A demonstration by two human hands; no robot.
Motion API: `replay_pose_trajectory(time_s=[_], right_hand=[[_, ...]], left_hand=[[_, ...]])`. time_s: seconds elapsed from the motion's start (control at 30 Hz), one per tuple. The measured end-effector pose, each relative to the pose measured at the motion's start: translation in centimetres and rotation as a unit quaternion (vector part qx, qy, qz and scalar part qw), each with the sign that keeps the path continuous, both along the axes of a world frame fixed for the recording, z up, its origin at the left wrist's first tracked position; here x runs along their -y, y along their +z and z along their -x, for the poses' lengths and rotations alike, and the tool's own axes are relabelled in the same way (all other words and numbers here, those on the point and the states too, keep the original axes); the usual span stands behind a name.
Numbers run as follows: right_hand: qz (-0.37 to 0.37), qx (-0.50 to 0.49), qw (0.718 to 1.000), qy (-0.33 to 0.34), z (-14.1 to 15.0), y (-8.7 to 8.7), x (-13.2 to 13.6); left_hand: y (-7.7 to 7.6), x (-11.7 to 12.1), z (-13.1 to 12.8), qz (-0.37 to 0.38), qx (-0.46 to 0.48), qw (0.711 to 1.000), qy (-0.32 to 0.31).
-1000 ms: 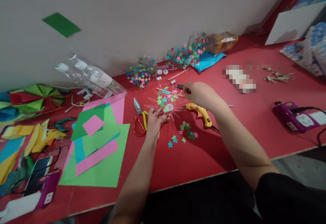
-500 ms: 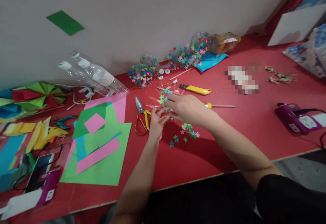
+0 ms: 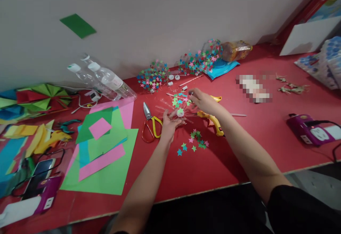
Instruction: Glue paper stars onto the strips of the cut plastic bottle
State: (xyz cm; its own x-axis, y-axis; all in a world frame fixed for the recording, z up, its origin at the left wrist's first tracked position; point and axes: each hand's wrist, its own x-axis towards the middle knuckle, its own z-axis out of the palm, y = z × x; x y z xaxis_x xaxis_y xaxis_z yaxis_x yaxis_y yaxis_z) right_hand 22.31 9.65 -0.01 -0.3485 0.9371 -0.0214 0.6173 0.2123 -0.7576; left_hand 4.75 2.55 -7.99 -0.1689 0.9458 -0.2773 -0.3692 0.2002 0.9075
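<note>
My left hand grips the base of a clear plastic piece cut into spread strips, which carries small paper stars on the strip tips. My right hand reaches over its far side with fingertips pinched at one strip end, on something too small to name. A yellow glue gun lies under my right forearm. Loose paper stars are scattered on the red table just in front of it.
Yellow-handled scissors lie left of my left hand. Sheets of green and pink paper lie further left. Clear bottles and finished star pieces line the wall. A purple power strip sits at the right.
My right hand went from the far side to my left hand, then back out to the far strip tips. The glue gun shows again beneath my forearm. The camera shifted slightly.
</note>
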Motion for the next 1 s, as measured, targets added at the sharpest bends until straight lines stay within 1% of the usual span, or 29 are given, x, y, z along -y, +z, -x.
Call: replay_pose_trajectory(time_s=[0.1, 0.2, 0.33, 0.4, 0.5, 0.6, 0.7, 0.77, 0.83, 0.93, 1.0], right_hand=[[0.007, -0.022, 1.0, 0.0, 0.7, -0.5, 0.1], [0.013, -0.049, 0.999, -0.01, 0.9, -0.2, 0.2], [0.02, -0.092, 0.995, -0.014, 0.7, 0.6, 0.4], [0.022, -0.114, 0.993, -0.013, 0.6, 1.2, 0.7], [0.024, -0.149, 0.988, -0.016, 0.5, 2.1, 1.2], [0.029, -0.175, 0.984, -0.02, 0.5, 2.9, 1.7], [0.021, -0.185, 0.982, -0.015, 0.3, 3.4, 2.1], [0.002, -0.176, 0.984, -0.001, -0.1, 3.7, 2.3], [-0.031, -0.146, 0.989, 0.006, -0.5, 4.2, 2.5], [-0.13, -0.083, 0.988, -0.03, -0.9, 5.3, 3.4], [-0.213, -0.08, 0.973, -0.045, -0.9, 6.2, 4.4]], left_hand=[[-0.2, -0.4, -0.4, 0.005, 0.012, 1.0, 0.005], [-0.3, -0.7, -0.7, 0.0, 0.015, 1.0, 0.01], [-0.4, -0.7, -0.7, -0.034, -0.038, 0.998, 0.046], [-0.4, -0.5, -0.5, -0.069, -0.069, 0.993, 0.06], [-0.1, 0.0, -0.3, -0.117, -0.084, 0.987, 0.076], [0.4, 0.6, -0.3, -0.128, -0.111, 0.981, 0.097], [1.0, 1.0, -0.3, -0.141, -0.138, 0.975, 0.102], [1.2, 1.3, -0.4, -0.153, -0.143, 0.973, 0.097], [1.3, 1.4, -0.3, -0.161, -0.14, 0.973, 0.088], [1.5, 1.4, -0.4, -0.164, -0.135, 0.974, 0.084], [1.7, 1.4, -0.5, -0.167, -0.128, 0.974, 0.088]])
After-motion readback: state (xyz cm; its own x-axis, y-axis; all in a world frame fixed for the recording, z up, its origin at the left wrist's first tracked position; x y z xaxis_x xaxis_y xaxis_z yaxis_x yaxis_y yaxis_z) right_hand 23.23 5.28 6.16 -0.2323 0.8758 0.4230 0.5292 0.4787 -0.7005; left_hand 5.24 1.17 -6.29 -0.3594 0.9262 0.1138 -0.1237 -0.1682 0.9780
